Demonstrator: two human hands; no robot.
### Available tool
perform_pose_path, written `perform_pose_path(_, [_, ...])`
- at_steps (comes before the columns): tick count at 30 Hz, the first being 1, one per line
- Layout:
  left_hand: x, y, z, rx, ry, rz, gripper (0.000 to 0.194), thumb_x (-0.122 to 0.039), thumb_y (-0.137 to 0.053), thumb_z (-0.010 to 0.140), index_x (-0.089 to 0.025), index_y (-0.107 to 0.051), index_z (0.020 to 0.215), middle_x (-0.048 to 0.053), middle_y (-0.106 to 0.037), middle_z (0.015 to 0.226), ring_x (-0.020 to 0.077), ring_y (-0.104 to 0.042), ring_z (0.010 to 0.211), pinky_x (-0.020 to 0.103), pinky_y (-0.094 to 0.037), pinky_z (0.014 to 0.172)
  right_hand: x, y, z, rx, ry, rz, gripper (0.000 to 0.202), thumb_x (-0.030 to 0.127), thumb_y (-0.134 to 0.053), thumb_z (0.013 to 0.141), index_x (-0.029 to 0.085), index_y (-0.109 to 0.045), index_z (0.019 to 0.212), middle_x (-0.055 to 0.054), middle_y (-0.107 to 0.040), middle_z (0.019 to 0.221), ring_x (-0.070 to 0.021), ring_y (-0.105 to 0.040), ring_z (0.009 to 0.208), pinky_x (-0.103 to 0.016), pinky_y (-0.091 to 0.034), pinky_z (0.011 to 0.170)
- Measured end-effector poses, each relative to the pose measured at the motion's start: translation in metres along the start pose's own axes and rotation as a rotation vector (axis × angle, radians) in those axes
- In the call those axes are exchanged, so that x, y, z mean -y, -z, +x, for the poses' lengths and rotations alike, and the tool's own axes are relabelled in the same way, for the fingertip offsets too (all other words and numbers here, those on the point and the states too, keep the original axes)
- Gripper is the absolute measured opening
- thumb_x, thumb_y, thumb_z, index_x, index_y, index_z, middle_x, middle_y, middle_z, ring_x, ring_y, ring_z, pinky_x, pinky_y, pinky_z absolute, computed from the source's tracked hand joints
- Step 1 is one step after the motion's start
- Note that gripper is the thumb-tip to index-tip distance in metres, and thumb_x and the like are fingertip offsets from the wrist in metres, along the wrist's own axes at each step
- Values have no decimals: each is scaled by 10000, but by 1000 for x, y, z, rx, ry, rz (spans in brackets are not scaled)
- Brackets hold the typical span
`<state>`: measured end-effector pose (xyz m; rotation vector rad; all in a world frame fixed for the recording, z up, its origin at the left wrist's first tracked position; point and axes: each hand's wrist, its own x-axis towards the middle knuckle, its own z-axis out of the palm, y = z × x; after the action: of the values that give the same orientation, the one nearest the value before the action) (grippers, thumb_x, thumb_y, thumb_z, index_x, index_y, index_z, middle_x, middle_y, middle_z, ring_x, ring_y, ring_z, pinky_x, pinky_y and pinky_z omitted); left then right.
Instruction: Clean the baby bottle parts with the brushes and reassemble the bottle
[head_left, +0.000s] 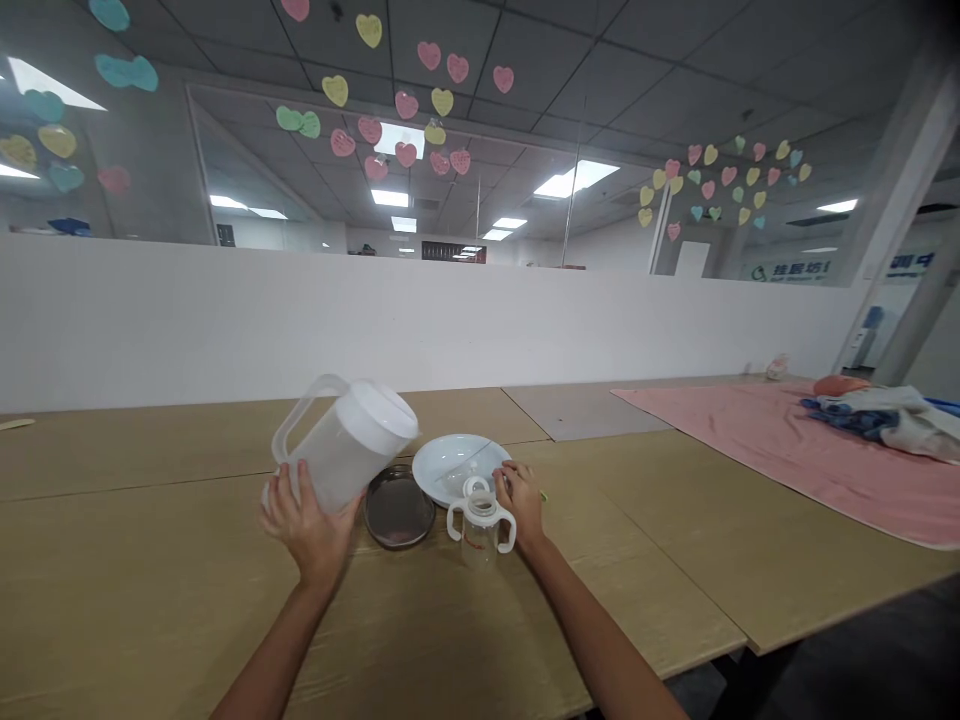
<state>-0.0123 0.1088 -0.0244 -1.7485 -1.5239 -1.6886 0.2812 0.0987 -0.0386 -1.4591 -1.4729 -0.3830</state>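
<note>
Milky white and see-through along its body, a lidded pitcher [341,445] is tilted above the table [180,590], its lid end raised toward the right and its handle uppermost. The left hand [307,525] grasps it near the base, fingers spread over its side. Beside and partly below the pitcher lies a dark round dish [400,510]. Right of that dish, a clear bottle [480,535] with two white handles stands upright and open, in front of a white bowl [436,462]. Clear and white pieces [471,480] show in the bowl, partly behind the bottle. The right hand [520,500] is at the bowl's right edge, fingers bent; whether they grip anything is hard to tell.

Farther right, a pink cloth [735,450] covers part of the table, with a bundle of fabric [874,415] on it. Behind runs a white partition [450,325], topped by glass bearing heart-shaped notes [429,55].
</note>
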Motion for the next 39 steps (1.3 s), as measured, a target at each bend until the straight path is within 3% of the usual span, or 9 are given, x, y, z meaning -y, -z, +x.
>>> perform_pose_path(2, [-7,2,1,-53,-59,83,745,-472,-561,774,-184,-259,1391,189,-250,1453,388,-192,1340,603,-76,1066,0,1,0,12,-3,7,342,314,-375,884,172,-682,829,-98,-633,940,-200,-543,905,-326,-435,818])
perform_pose_path(4, [-12,1,-1,-26,-134,113,686,-458,-552,784,-181,-322,1368,194,-323,1419,366,-244,1330,588,-112,1063,0,1,1,14,-3,10,342,313,-376,884,171,-682,826,-100,-634,937,-200,-544,900,-326,-433,816])
perform_pose_path(9, [-14,-2,-8,56,-201,120,604,-391,-538,806,-197,-368,1352,183,-335,1421,344,-240,1342,567,-101,1070,1,2,1,13,-13,12,326,304,-386,877,181,-683,821,-90,-638,923,-195,-544,886,-321,-429,801])
perform_pose_path(25, [-13,3,-9,35,-180,145,646,-476,-491,809,-170,-347,1358,203,-346,1406,351,-244,1333,576,-88,1063,1,5,1,63,-6,-24,315,281,-382,885,174,-674,830,-85,-636,919,-200,-539,892,-316,-424,812])
perform_pose_path(30, [-14,0,-8,5,-114,100,700,-498,-527,782,-179,-318,1369,196,-361,1394,348,-269,1319,564,-124,1062,-1,4,1,65,-4,-33,312,286,-386,885,173,-675,849,-83,-638,930,-202,-535,898,-313,-423,807])
perform_pose_path(35, [-10,-2,-5,-41,44,52,845,-592,-567,706,-135,-300,1364,218,-362,1376,379,-295,1286,577,-183,1041,1,4,1,73,-19,-28,313,281,-381,878,172,-672,839,-82,-633,940,-188,-534,908,-294,-413,818])
perform_pose_path(39, [-8,0,-3,-41,177,24,893,-563,-598,694,-166,-205,1391,189,-308,1418,400,-290,1282,555,-244,1041,3,5,1,71,-63,-26,305,287,-381,871,172,-663,851,-84,-621,996,-185,-529,944,-284,-396,845])
